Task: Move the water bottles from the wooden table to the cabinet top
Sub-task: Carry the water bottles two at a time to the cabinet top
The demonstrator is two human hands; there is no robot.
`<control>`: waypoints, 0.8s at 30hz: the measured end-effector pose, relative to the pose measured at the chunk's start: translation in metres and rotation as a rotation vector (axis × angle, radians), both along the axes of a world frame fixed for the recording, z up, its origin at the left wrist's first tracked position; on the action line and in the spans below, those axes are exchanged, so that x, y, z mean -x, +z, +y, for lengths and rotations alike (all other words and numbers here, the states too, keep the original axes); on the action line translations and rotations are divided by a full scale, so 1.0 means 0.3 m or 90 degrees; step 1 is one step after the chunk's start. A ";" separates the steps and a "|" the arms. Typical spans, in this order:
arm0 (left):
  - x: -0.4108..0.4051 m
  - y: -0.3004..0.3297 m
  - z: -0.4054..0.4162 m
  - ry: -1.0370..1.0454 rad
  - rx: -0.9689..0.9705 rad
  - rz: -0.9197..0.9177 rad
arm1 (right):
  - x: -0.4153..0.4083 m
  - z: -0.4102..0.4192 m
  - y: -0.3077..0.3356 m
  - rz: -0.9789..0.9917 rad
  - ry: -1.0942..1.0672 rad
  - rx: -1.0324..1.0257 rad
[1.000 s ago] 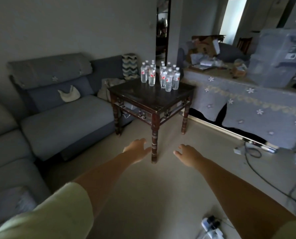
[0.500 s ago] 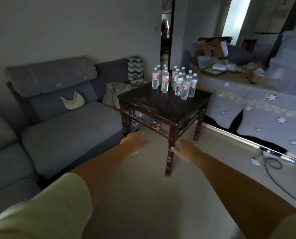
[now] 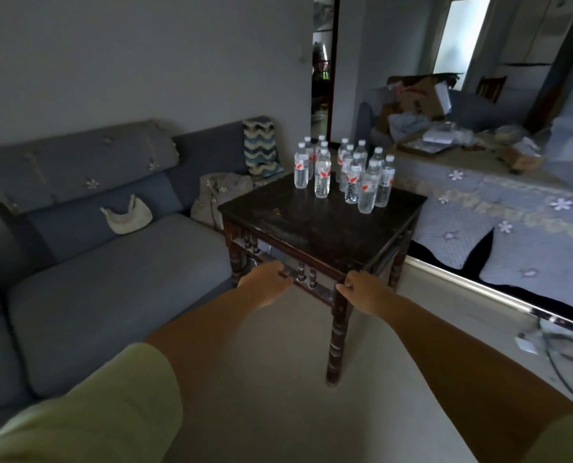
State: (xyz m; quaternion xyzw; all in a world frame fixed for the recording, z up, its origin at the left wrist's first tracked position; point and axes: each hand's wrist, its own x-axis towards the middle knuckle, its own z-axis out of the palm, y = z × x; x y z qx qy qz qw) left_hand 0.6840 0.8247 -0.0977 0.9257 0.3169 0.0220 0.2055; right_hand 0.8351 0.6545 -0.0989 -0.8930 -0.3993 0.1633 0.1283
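Clear plastic water bottles, red-white labels (image 3: 345, 172), clustered on dark wooden bench (image 3: 315, 225): full, light, squashy; mid-body grip advised. Left hand (image 3: 266, 284), right hand (image 3: 365, 292) relaxed, nothing held.

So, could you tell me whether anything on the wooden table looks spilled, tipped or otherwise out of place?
Nothing stands out. The water bottles all stand upright and capped, clustered at the far side of the wooden table, with no puddle visible on its dark top. Neither hand has reached them.

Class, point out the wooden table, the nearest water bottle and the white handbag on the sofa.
wooden table (image 3: 311, 225), head view, bare top surface
nearest water bottle (image 3: 367, 188), head view, labelled body
white handbag (image 3: 126, 219), head view, bag's middle
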 end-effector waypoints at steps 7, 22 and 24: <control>-0.299 0.062 0.268 0.048 0.006 -0.051 | -0.374 0.215 0.076 -0.017 -0.028 -0.005; -0.810 -0.051 0.849 -0.029 0.032 -0.007 | -0.808 0.718 -0.032 -0.006 -0.094 0.036; -0.893 -0.046 0.924 -0.045 0.031 -0.003 | -0.865 0.765 -0.031 -0.004 -0.127 0.032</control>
